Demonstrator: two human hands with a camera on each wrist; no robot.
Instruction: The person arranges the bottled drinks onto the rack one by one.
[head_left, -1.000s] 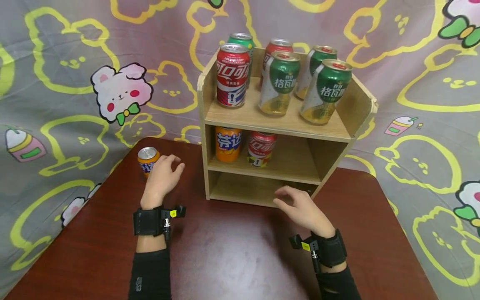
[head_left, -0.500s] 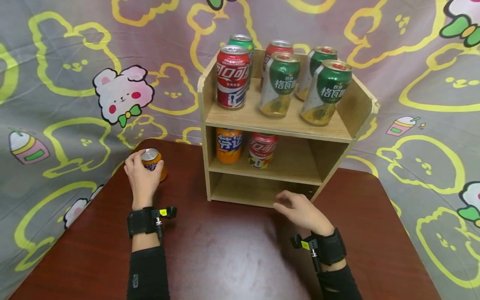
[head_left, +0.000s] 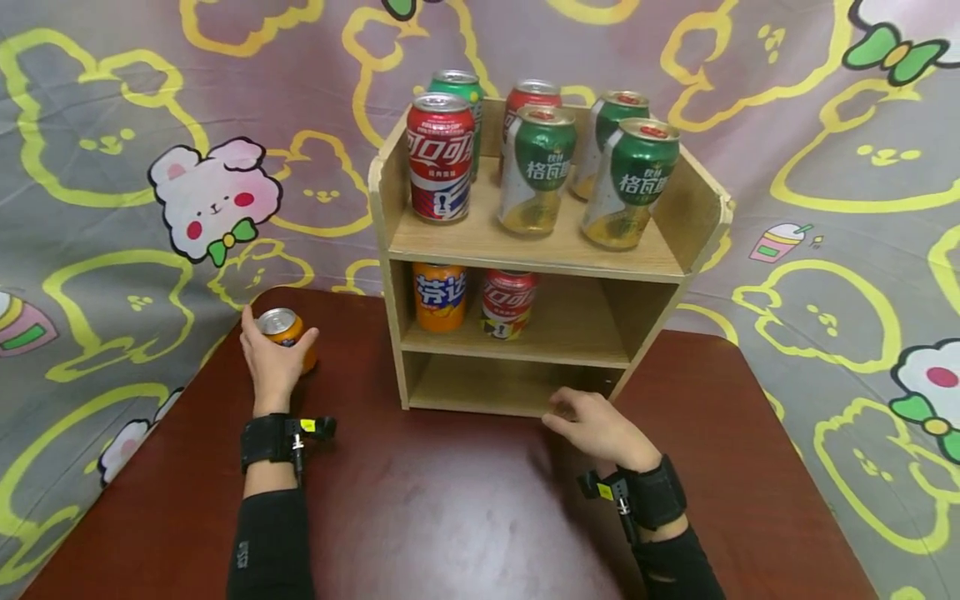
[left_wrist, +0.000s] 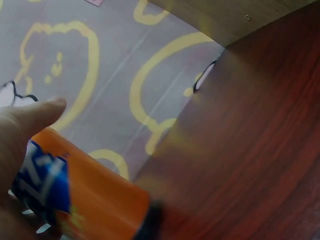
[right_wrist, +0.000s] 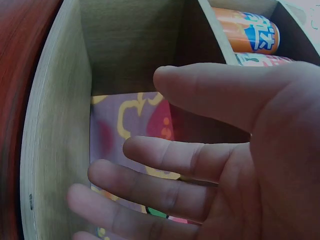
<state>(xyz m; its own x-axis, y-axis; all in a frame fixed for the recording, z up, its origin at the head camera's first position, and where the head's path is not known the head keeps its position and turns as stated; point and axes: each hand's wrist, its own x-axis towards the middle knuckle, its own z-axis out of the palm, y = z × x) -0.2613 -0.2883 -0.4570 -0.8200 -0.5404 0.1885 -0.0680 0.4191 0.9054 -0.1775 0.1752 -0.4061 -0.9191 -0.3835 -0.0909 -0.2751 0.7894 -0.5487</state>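
Observation:
At the table's left side stands an orange soda can [head_left: 279,326] with a blue label. My left hand [head_left: 272,358] holds it, thumb on the right and fingers around the far left side. In the left wrist view the thumb [left_wrist: 42,112] lies straight along the orange can [left_wrist: 107,192], whose lower end is blurred; most fingers are hidden. My right hand [head_left: 600,429] hovers in front of the shelf's bottom level, holding nothing. Its fingers [right_wrist: 165,195] are spread and relaxed in the right wrist view.
A wooden shelf [head_left: 540,260] stands mid-table. Red, green and gold-green cans, such as a cola can [head_left: 441,158], stand on top. Its middle level bears another orange can [head_left: 439,298] and a red can [head_left: 508,305]. A patterned cloth [head_left: 112,250] hangs behind.
My left hand has moved left from beside the orange can and closed around it. The right hand has stayed almost still. The head view has shifted slightly.

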